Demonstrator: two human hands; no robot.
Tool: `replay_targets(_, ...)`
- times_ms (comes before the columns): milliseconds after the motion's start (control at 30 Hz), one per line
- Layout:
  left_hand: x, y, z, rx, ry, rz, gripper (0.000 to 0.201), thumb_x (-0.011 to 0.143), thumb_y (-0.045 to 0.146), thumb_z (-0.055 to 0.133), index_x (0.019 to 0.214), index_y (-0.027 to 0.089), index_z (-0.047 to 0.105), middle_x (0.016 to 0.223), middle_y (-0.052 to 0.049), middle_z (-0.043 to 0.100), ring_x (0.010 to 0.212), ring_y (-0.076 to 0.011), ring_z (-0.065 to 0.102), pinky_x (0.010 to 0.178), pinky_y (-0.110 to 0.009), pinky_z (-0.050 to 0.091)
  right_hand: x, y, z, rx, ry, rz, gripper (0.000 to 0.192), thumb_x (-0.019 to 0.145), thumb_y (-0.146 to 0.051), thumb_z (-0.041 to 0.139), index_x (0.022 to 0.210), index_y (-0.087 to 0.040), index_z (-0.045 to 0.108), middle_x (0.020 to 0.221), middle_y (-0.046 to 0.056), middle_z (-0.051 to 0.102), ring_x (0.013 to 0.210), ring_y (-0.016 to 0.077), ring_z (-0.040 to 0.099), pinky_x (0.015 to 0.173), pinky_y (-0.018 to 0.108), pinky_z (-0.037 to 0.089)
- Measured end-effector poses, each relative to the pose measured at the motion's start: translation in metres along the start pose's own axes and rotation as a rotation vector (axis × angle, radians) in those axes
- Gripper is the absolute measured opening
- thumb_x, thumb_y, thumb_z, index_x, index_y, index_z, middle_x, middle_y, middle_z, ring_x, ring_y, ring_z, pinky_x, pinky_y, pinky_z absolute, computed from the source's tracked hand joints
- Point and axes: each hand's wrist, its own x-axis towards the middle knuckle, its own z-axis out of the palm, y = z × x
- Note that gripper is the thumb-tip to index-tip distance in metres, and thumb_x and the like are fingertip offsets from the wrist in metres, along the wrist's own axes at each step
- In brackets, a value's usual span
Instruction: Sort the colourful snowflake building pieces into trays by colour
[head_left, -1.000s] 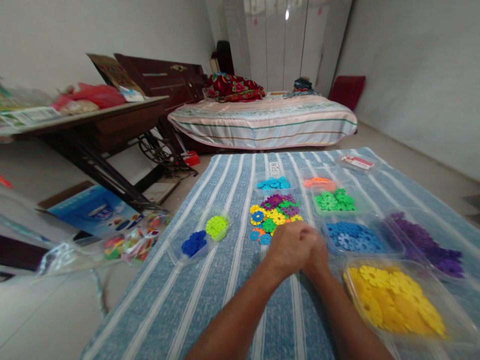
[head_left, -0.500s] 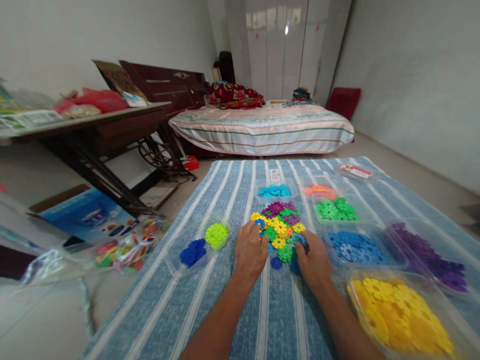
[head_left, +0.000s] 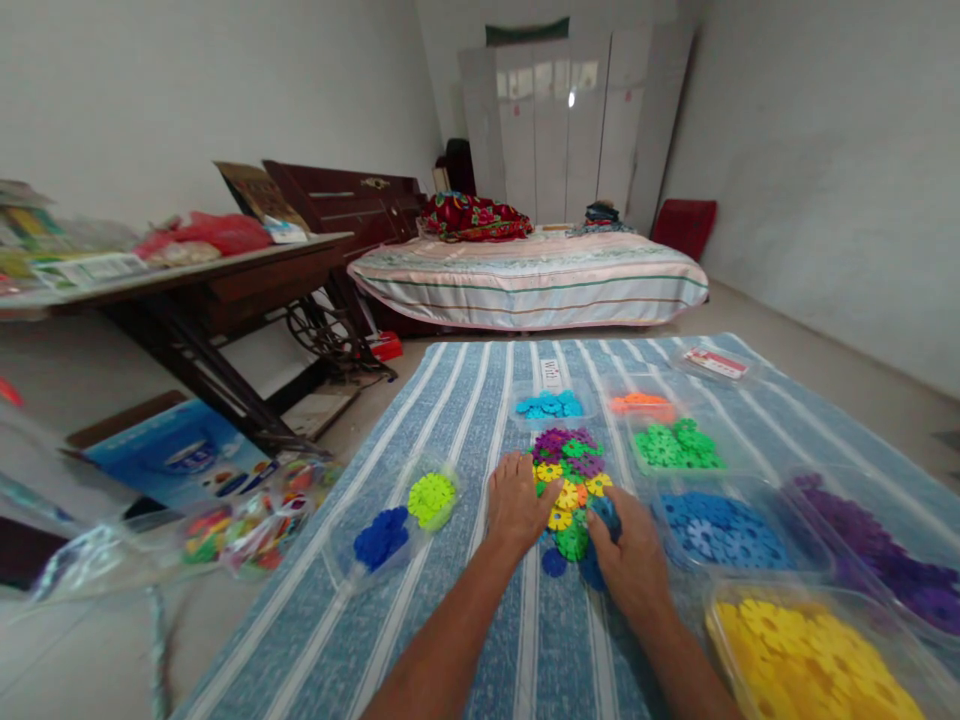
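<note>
Mixed snowflake pieces (head_left: pixel 568 472) on a striped cloth (head_left: pixel 450 420), both hands apart, flat beside them, bed (head_left: pixel 532 275) behind.

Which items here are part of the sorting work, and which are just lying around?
In use: left hand and right hand on the mixed pile; yellow tray; blue tray; green tray.
Lying about: bed; wooden table; blue box.

Mixed pile (head_left: pixel 568 470) lies between both hands, trays (head_left: pixel 720 520) to its right.
</note>
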Motion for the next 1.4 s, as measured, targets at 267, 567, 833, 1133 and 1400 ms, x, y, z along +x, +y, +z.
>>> replay_targets(267, -0.041, 0.010, -0.009, -0.165, 0.155, 0.064, 0.033, 0.084, 0.039, 0.051, 0.109, 0.019, 0.059, 0.118, -0.011, 0.061, 0.114, -0.0258, 0.053, 0.101, -0.045, 0.042, 0.001, -0.004, -0.001, 0.065, 0.009, 0.095, 0.047, 0.085, -0.050, 0.044, 0.109, -0.012, 0.059, 0.106, 0.015, 0.064, 0.100, 0.0277, 0.056, 0.091, 0.044, 0.042)
replay_targets(567, 0.044, 0.058, -0.011, 0.030, -0.169, 0.421, 0.034, 0.090, 0.042, 0.043, 0.113, 0.021, 0.056, 0.129, -0.006, 0.056, 0.123, -0.0251, 0.044, 0.102, -0.045, 0.038, 0.002, -0.003, -0.002, 0.113, -0.014, 0.112, 0.044, 0.086, -0.046, 0.042, 0.112, -0.015, 0.058, 0.106, 0.014, 0.064, 0.100, 0.0265, 0.056, 0.090, 0.043, 0.042)
replay_targets(833, 0.029, 0.050, -0.002, 0.070, -0.193, 0.412, 0.039, 0.088, 0.043, 0.046, 0.121, 0.022, 0.050, 0.135, -0.008, 0.050, 0.125, -0.0290, 0.041, 0.098, -0.052, 0.037, 0.003, -0.006, -0.002, 0.175, -0.013, 0.133, 0.041, 0.088, -0.043, 0.037, 0.110, -0.017, 0.060, 0.106, 0.012, 0.065, 0.100, 0.0251, 0.057, 0.091, 0.042, 0.042)
replay_targets(1133, 0.003, 0.034, -0.033, 0.009, -0.208, 0.397, 0.029, 0.089, 0.035, 0.045, 0.110, 0.019, 0.057, 0.127, -0.008, 0.056, 0.117, -0.0236, 0.049, 0.099, -0.041, 0.038, 0.003, -0.008, -0.002, 0.136, -0.012, 0.149, 0.042, 0.089, -0.043, 0.036, 0.110, -0.015, 0.059, 0.104, 0.013, 0.065, 0.099, 0.0259, 0.056, 0.090, 0.043, 0.041)
replay_targets(1400, 0.051, 0.055, -0.007, 0.066, -0.248, 0.292, 0.050, 0.083, 0.057, 0.046, 0.118, 0.022, 0.053, 0.130, -0.009, 0.052, 0.121, -0.0313, 0.044, 0.095, -0.051, 0.040, 0.004, -0.007, -0.005, 0.155, -0.040, 0.151, 0.041, 0.089, -0.043, 0.036, 0.113, -0.016, 0.058, 0.108, 0.012, 0.064, 0.101, 0.0260, 0.055, 0.091, 0.043, 0.040)
